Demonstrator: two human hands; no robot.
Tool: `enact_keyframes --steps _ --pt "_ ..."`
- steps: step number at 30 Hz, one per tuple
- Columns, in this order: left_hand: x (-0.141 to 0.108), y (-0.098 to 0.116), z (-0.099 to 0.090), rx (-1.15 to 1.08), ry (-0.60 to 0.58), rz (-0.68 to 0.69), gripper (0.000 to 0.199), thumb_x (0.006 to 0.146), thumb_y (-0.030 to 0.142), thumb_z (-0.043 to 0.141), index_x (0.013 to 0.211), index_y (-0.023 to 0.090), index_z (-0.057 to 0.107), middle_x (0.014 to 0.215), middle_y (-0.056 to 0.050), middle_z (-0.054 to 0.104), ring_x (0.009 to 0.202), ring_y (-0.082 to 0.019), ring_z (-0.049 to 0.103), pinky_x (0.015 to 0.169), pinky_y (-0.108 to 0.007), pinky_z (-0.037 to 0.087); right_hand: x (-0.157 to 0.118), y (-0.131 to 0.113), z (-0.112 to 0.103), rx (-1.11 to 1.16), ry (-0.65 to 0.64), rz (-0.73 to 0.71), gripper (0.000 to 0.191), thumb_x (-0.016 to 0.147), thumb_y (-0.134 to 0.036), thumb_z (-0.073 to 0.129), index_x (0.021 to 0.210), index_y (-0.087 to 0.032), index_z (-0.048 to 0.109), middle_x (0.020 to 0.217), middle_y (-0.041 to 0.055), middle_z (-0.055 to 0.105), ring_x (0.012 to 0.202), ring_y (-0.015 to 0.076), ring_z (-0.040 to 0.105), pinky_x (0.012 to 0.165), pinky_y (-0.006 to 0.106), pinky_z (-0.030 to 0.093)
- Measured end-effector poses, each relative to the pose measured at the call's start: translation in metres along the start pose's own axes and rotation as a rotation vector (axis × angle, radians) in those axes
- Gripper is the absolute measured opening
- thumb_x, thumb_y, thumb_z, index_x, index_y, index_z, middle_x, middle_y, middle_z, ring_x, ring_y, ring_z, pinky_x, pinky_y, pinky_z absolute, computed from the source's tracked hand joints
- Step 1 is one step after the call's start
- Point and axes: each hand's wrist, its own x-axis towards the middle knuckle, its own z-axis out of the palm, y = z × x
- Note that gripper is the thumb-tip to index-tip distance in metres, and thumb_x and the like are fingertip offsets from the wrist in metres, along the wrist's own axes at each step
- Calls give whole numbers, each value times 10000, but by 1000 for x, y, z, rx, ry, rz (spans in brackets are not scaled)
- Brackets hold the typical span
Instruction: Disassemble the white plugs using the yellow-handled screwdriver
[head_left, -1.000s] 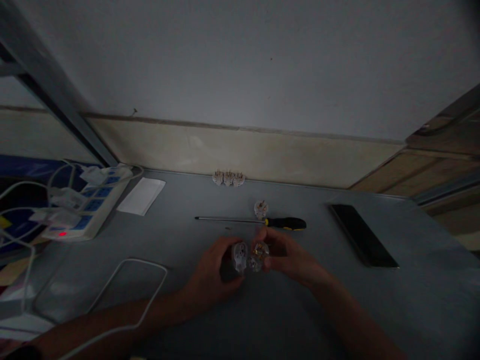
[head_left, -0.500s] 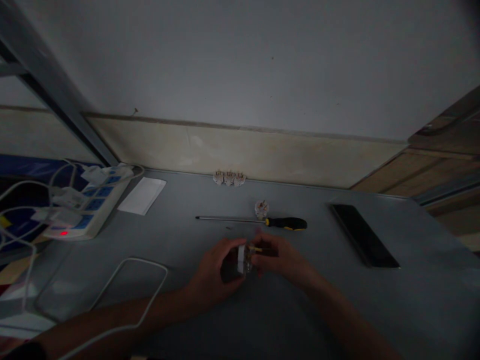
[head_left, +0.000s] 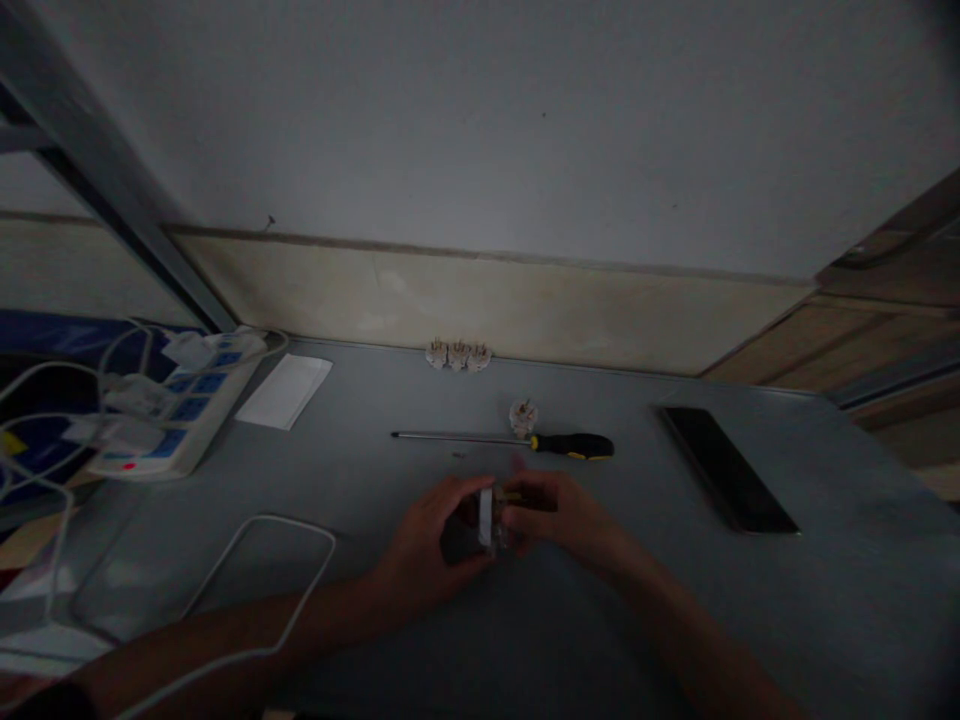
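Two hands close around a small plug assembly (head_left: 493,522), held together just above the tabletop (head_left: 825,590), near the middle of the view. The left hand (head_left: 427,545) is closed, its fingers curled around the back of the assembly, with a white face piece (head_left: 486,518) standing edge-on at its fingertips. The right hand (head_left: 562,515) is also closed, its fingertips pinching a clear housing (head_left: 502,535) from the other side; a brass contact (head_left: 514,495) shows at the top. Much of the assembly is hidden by the fingers. Note the close, low hold: both hands share the small parts, which steadies them.

Just beyond lie a yellow-and-black screwdriver (head_left: 574,446) and a single clear plug part (head_left: 523,417). Three more plug parts (head_left: 457,356) sit in a row against the wall. To the right lies a black smartphone (head_left: 726,470); to the left are a white paper sheet (head_left: 285,392), a loop of white cable (head_left: 277,518) and a power strip (head_left: 176,425) with a red lamp. Behind rises a painted wall (head_left: 480,120) with a cream lower band (head_left: 480,310).
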Motion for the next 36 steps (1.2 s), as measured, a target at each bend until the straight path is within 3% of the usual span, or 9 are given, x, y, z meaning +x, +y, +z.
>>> enact_keyframes --steps 16,26,36 --pt "2 0 -5 -39 -14 -4 658 777 329 782 1372 259 511 1112 -74 628 944 -234 628 834 -391 543 0 4 5 16 67 -17 350 645 -392 848 863 -158 703 761 17 713 631 120 677 568 232 585" --pt "-4 -7 -2 55 15 -5 705 819 288 754 1449 257 440 1163 -85 642 1037 -246 633 921 -408 541 3 16 16 -21 153 -95 448 643 -508 821 886 -149 707 727 32 696 609 129 652 593 251 564" --pt "-1 -5 -3 64 -18 81 679 878 216 639 1494 254 355 1174 -92 631 1029 -243 631 913 -414 549 -2 2 13 -15 143 -92 476 609 -552 827 861 -160 734 699 34 698 595 130 648 577 247 548"
